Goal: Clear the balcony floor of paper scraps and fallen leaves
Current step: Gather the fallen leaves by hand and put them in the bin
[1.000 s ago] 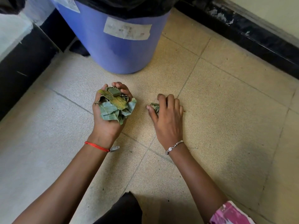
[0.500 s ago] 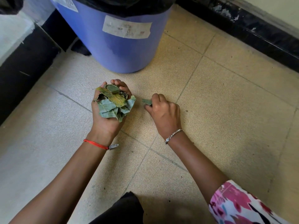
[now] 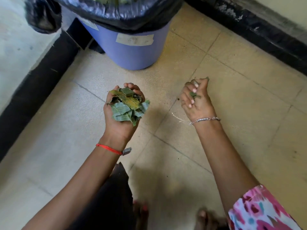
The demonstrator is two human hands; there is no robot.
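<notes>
Head view, nearest first: bare toes (image 3: 141, 211) and a dark garment (image 3: 108, 196) sit at the bottom edge, with a pink floral sleeve (image 3: 259, 211) on the right forearm. Further out, a red thread bracelet (image 3: 108, 148) circles the left wrist and a silver chain bracelet (image 3: 204, 120) the right. The left hand (image 3: 119, 128) is turned palm up and cupped, its fingers curled round a heaped bunch of green and yellowing leaves (image 3: 127, 107). The right hand (image 3: 197, 105), held above the tiled floor (image 3: 240, 113), is closed in a loose fist on a few small leaf scraps (image 3: 193, 95), which poke out between the fingers. Beyond both hands stands a blue bin (image 3: 132, 55) with a pale label (image 3: 134, 39) and a black bin liner (image 3: 132, 15) folded over its rim; more leaves (image 3: 103, 0) show inside. A black skirting (image 3: 265, 30) runs along the wall behind.
</notes>
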